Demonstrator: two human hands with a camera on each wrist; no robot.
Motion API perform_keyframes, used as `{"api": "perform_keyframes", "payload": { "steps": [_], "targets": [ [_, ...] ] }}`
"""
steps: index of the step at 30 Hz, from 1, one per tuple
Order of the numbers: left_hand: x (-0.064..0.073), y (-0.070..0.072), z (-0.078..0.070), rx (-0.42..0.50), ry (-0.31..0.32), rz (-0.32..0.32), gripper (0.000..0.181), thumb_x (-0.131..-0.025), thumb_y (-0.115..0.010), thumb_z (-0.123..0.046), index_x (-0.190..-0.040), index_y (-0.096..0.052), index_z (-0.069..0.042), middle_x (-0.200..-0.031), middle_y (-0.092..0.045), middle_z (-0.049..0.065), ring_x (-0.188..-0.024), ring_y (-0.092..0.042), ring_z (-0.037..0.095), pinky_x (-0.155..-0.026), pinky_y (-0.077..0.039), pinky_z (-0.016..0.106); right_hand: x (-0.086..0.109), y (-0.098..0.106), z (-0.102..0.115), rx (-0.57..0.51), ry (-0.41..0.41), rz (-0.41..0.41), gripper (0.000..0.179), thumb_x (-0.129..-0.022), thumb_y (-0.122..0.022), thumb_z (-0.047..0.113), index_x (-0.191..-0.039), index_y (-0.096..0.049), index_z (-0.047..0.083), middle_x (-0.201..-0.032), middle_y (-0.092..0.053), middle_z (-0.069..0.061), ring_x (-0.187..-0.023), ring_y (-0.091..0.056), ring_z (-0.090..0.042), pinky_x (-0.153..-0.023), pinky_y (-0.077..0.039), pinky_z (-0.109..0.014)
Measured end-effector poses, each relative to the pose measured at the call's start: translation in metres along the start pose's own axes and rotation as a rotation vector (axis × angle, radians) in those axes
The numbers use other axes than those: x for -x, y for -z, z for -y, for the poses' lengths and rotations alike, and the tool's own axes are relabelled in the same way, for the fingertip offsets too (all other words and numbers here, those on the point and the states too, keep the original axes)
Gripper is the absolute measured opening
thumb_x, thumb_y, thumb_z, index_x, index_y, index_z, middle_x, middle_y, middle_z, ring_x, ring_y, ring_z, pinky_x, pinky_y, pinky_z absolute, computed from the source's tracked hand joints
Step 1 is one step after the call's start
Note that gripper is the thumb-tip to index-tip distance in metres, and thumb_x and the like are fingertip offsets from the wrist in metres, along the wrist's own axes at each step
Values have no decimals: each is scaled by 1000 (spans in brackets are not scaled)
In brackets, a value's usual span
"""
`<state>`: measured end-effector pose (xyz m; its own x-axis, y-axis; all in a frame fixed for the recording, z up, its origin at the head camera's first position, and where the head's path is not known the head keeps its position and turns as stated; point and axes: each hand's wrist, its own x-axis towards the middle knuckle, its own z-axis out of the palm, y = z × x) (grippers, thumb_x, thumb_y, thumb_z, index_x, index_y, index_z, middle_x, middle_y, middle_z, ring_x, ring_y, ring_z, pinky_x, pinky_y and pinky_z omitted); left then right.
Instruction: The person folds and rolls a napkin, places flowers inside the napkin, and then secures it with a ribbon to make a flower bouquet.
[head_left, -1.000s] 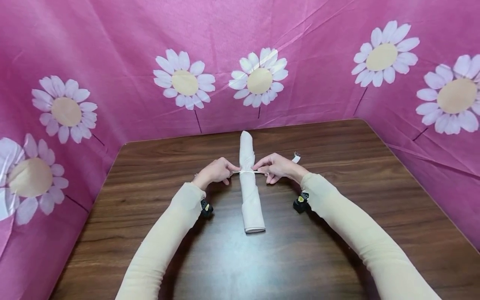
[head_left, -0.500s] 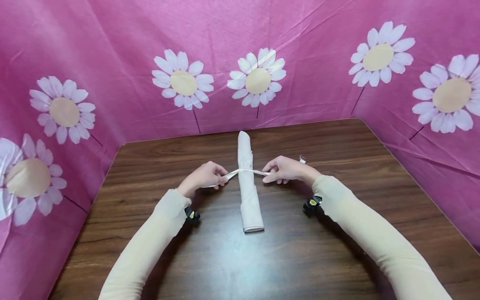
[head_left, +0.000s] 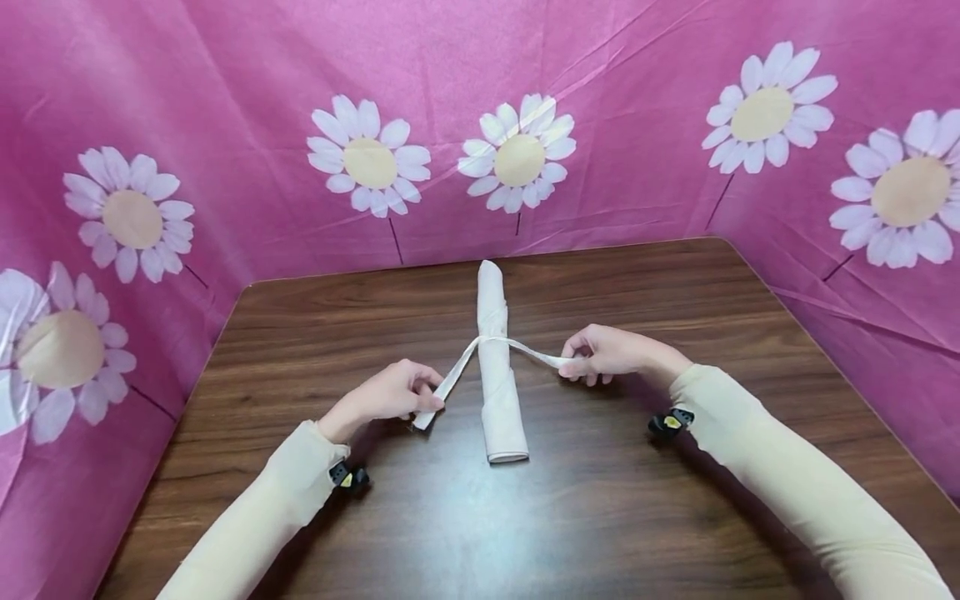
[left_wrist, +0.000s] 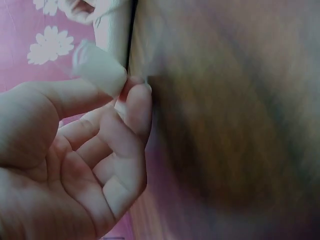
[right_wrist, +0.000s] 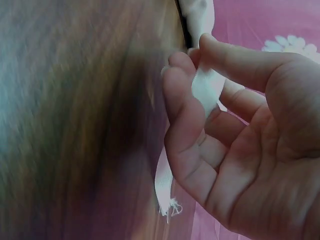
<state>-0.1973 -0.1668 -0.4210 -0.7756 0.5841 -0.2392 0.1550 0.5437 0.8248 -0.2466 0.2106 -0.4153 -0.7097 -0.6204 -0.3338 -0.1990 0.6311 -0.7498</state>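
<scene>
A rolled white cloth [head_left: 501,408] lies lengthwise on the table, with a white ribbon [head_left: 459,372] tied around it a little above its middle. To the left of the roll, my left hand [head_left: 390,392] pinches one ribbon tail near its end between thumb and fingers. My right hand [head_left: 611,352], on the other side, pinches the other tail. In the right wrist view the ribbon [right_wrist: 207,92] passes between thumb and forefinger, and its frayed end hangs below the fingers. Both tails slope down and outward from the roll.
The brown wood-grain table [head_left: 480,533] runs back to a pink curtain [head_left: 637,100] printed with white daisies, which hangs along its far side and both flanks. Small black wrist cameras sit under both sleeves.
Both hands have moved apart and toward the front from close beside the roll, sliding outward along the ribbon tails. More ribbon shows on each side. The roll has stayed in place.
</scene>
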Motion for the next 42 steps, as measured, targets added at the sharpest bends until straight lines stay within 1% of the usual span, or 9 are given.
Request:
{"api": "perform_keyframes", "payload": {
  "steps": [5, 12, 14, 19, 24, 27, 32, 35, 42],
  "targets": [
    [4, -13, -5, 16, 24, 41, 22, -94, -71, -7, -113, -67, 2, -74, -70, -1, -58, -59, 10, -47, -47, 25, 3, -13, 6, 25, 57, 79, 15, -96, -72, 24, -91, -75, 10, -68, -64, -4, -59, -60, -16, -48, -46, -27],
    [3, -25, -13, 62, 36, 91, 19, -93, -72, -7, -110, -66, 0, -73, -69, 1, -60, -61, 12, -49, -49, 26, 3, -29, 9, -14, 115, 206, 21, -98, -70, 24, -85, -74, 9, -65, -58, 0, -54, -52, -12, -47, -40, -21],
    [3, -28, -15, 84, 44, 106, 18, -93, -72, -7, -109, -66, -1, -74, -69, 2, -61, -62, 14, -50, -50, 27, 2, -32, 10, 9, 132, 205, 21, -98, -69, 26, -84, -75, 12, -66, -60, 0, -55, -56, -13, -48, -43, -23],
    [3, -33, -16, 122, 59, 111, 19, -92, -74, -5, -108, -65, -2, -76, -71, 4, -64, -65, 16, -52, -54, 30, 3, -39, 17, -15, 122, 235, 21, -99, -68, 28, -88, -75, 13, -66, -64, -5, -55, -64, -22, -47, -46, -27],
    [5, -40, -18, 143, 53, 132, 19, -91, -75, -6, -107, -65, -1, -79, -73, 7, -66, -67, 18, -53, -55, 32, 5, -47, 20, -77, 72, 290, 20, -101, -66, 27, -91, -74, 11, -71, -70, -9, -61, -70, -26, -50, -51, -29],
    [8, -43, -19, 145, 42, 143, 19, -91, -75, -5, -106, -64, -1, -82, -74, 8, -67, -67, 18, -54, -55, 31, 7, -49, 20, -146, 60, 300, 21, -102, -64, 25, -91, -70, 8, -75, -72, -10, -67, -73, -28, -57, -57, -34],
    [15, -47, -21, 154, 40, 154, 20, -90, -74, -1, -107, -64, -1, -84, -73, 9, -68, -67, 19, -54, -55, 31, 9, -46, 20, -320, 136, 344, 19, -103, -63, 18, -100, -62, 0, -91, -74, -21, -81, -73, -39, -71, -60, -49],
    [18, -48, -22, 155, 42, 154, 20, -90, -74, 0, -107, -64, 0, -84, -73, 10, -68, -67, 19, -54, -55, 32, 13, -43, 21, -403, 161, 370, 21, -102, -62, 15, -110, -55, -3, -100, -72, -28, -85, -72, -44, -73, -59, -53],
    [25, -48, -21, 163, 56, 161, 26, -90, -73, 0, -114, -63, 3, -84, -73, 7, -70, -68, 17, -56, -55, 30, 21, -49, 19, -377, 61, 399, 30, -102, -63, 18, -120, -44, 2, -104, -74, -21, -80, -73, -40, -66, -60, -45]
  ]
}}
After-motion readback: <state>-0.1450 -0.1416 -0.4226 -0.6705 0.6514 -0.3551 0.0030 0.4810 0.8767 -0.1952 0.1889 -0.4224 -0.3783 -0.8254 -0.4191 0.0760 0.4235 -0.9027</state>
